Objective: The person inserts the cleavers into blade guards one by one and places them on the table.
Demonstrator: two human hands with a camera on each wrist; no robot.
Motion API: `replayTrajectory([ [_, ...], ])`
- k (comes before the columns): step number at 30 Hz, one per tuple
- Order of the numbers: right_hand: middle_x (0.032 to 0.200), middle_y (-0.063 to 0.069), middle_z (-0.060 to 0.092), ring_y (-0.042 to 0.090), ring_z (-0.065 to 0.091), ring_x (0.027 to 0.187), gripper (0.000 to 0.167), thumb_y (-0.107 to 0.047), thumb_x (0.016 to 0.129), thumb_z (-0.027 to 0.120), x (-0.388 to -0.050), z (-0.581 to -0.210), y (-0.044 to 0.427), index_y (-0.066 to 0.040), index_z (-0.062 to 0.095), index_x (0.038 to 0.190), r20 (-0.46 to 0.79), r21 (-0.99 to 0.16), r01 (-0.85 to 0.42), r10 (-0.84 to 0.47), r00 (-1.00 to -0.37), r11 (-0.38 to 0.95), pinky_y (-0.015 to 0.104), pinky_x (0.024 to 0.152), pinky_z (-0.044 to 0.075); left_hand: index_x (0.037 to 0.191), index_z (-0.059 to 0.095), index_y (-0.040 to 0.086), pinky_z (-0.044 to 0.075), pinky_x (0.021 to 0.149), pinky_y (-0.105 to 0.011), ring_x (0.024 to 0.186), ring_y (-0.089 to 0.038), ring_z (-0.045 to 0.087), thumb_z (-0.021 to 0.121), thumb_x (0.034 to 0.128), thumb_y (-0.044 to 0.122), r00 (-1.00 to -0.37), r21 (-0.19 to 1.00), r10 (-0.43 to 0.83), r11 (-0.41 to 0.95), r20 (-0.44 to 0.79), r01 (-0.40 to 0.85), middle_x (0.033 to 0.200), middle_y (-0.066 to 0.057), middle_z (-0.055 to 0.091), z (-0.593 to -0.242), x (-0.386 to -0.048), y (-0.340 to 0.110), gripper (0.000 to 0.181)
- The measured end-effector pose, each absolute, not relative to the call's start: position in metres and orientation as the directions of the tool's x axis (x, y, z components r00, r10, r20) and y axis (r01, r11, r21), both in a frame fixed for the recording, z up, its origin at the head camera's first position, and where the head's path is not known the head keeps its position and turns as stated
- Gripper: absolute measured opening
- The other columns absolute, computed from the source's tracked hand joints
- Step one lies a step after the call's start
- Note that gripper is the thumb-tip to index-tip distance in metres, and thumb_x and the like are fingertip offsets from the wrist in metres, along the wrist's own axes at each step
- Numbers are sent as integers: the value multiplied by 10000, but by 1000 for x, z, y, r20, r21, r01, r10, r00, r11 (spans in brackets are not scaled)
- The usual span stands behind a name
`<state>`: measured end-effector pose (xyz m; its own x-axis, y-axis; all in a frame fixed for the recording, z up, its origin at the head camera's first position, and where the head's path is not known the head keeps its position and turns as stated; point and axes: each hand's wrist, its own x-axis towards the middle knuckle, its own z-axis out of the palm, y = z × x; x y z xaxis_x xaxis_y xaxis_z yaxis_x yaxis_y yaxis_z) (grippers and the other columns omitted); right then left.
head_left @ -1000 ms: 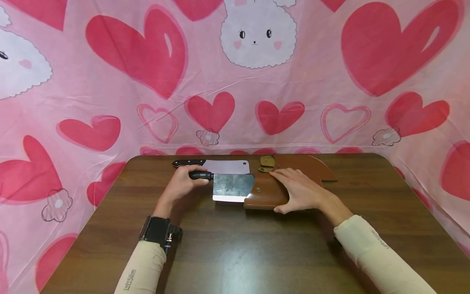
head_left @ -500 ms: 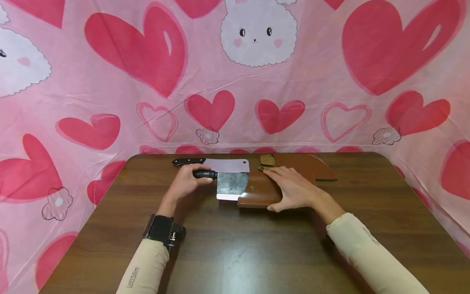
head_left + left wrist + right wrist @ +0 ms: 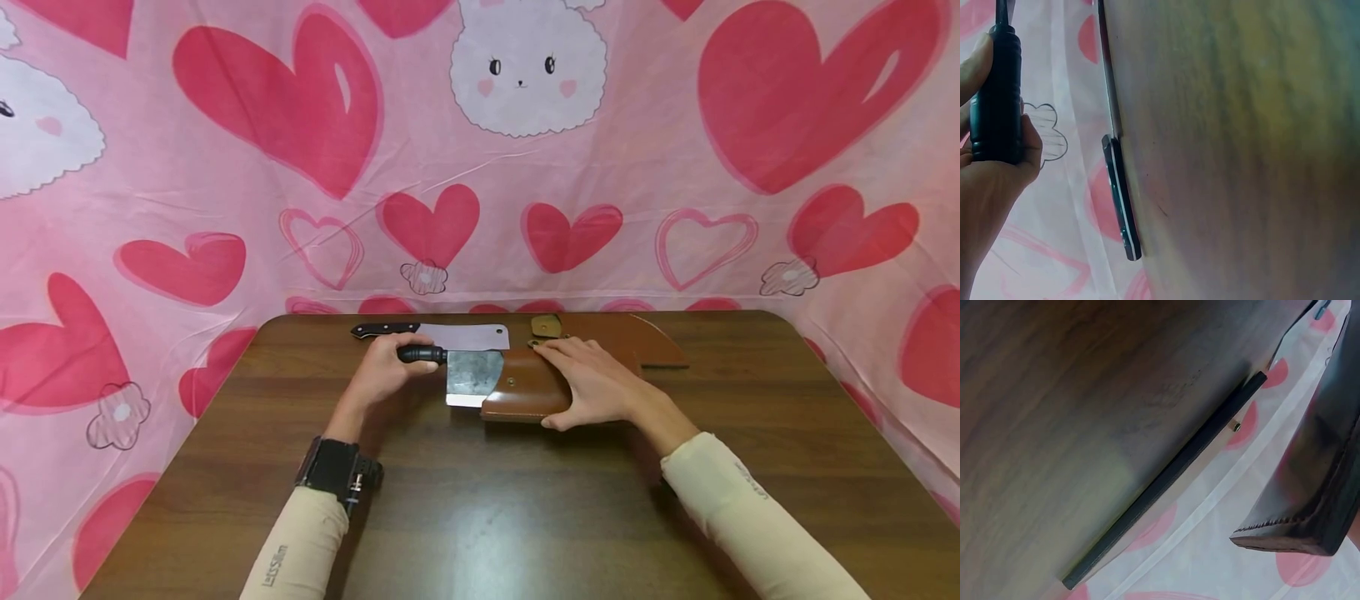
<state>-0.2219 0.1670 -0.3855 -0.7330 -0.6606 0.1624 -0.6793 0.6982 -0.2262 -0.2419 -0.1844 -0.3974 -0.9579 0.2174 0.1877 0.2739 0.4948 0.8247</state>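
My left hand (image 3: 378, 371) grips the black handle of a cleaver (image 3: 474, 373), whose wide dark blade with a bright edge points right. The far part of that blade is hidden inside a brown leather sheath (image 3: 528, 390) with a small snap. My right hand (image 3: 600, 385) holds this sheath across its width, thumb at the near edge and fingers at the far one. Close up in the left wrist view, the fingers wrap the ridged handle (image 3: 997, 103). The right wrist view shows the stitched end of the held sheath (image 3: 1310, 494); the hand is mostly cut off there.
Behind lies a second cleaver (image 3: 463, 337) with a riveted black handle (image 3: 1121, 200), flat near the table's back edge. A second brown sheath (image 3: 618, 337) with a snap flap lies to its right. A heart-patterned pink cloth (image 3: 420, 150) hangs behind the wooden table (image 3: 480, 508).
The cleaver's blade has slid deeper into the sheath, so less of it shows. My left hand has shifted right with the handle, and my right hand has moved left with the sheath.
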Motion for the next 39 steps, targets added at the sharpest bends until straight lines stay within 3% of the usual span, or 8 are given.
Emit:
replayTrajectory([
  [18,1458,153,504,328,462,1305,1063,-648,689,774,-223,-386,158,-27,465,1496,170,-201,-692,-671,-722,694,538,1046,368,1125,741,-6,509,866,-326,971,-246,649,857,814,80,-949,808,223,503,222,307,1086,-146,712,-397,-243,-173,343],
  [39,1448,162,507,332,450,1319,1058,-647,696,767,-221,-390,148,-14,467,1489,178,-186,-708,-686,-706,681,567,1042,374,1109,746,1,502,918,-411,1015,-259,650,864,802,79,-939,790,245,512,241,336,1069,-123,726,-399,-240,-166,337],
])
